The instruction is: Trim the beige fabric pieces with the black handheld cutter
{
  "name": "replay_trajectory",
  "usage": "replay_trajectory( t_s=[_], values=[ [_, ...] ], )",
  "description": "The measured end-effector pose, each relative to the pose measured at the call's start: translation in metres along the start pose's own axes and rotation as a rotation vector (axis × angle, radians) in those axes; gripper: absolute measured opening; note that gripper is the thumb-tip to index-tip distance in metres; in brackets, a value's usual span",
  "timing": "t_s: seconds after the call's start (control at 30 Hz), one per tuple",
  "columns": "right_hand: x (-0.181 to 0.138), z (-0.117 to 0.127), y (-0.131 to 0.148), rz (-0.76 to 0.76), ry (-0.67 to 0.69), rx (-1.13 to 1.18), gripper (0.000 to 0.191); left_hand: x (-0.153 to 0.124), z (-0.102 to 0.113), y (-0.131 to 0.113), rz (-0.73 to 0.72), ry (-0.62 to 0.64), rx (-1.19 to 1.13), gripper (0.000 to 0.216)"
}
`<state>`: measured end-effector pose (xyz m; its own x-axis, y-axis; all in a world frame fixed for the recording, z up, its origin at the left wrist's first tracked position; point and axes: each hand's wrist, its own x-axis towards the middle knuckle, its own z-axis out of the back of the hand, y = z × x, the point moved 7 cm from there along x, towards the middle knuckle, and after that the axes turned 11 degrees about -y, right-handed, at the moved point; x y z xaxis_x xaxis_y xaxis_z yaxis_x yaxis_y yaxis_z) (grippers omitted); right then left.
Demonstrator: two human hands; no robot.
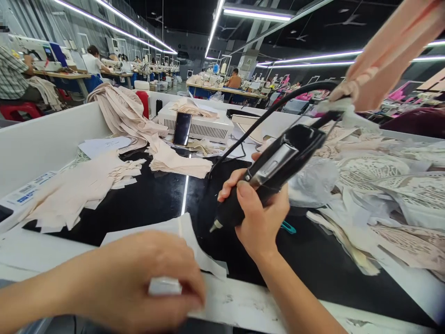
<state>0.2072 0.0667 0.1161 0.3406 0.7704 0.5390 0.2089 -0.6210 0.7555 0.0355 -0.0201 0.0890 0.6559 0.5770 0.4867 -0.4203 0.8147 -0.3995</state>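
My right hand (260,218) is wrapped round a black corded hand tool (278,160) with a silver lever and a small pointed metal tip. The tool is tilted, tip down and to the left, above the black work surface (222,195). Its upper end hangs from a twisted peach fabric strip (389,55). My left hand (149,278) is blurred by motion at the near edge, with thumb and forefinger brought together; whatever they hold, if anything, cannot be made out. Just beyond it lies a pale cut fabric piece (187,236), partly covered by the hand.
Stacked peach fabric pieces (76,190) and a draped bundle (121,109) lie on the left. A phone (182,128) leans against a white vented box (212,125). Lace pieces (375,171), a plastic bag (313,181) and a teal clip (288,227) are on the right. Other people sit at sewing machines beyond.
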Motion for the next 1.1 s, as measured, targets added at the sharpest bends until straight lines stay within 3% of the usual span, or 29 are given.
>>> replay_trajectory(
  t_s=[0.1,0.23,0.5,0.7,0.93,1.1],
  values=[
    [-0.012,0.015,0.014,-0.017,-0.006,0.001,0.032,0.014,-0.021,0.012,-0.049,0.025,-0.015,0.01],
    [-0.022,0.028,0.025,-0.029,-0.022,-0.013,0.038,0.005,-0.041,0.04,-0.09,-0.005,0.095,0.019],
    [-0.021,0.025,0.021,-0.017,-0.033,-0.006,0.045,-0.012,-0.02,0.087,-0.07,-0.043,0.263,0.026],
    [-0.016,0.014,0.013,0.046,-0.024,0.022,0.039,0.003,-0.02,0.072,-0.013,-0.107,0.203,0.019],
    [-0.012,0.01,-0.001,0.055,-0.028,0.023,0.041,0.036,-0.049,0.061,0.078,-0.049,0.19,0.002],
    [-0.012,0.011,-0.003,0.04,-0.034,0.0,0.045,0.043,-0.067,0.064,0.085,0.003,0.217,0.008]
  ],
)
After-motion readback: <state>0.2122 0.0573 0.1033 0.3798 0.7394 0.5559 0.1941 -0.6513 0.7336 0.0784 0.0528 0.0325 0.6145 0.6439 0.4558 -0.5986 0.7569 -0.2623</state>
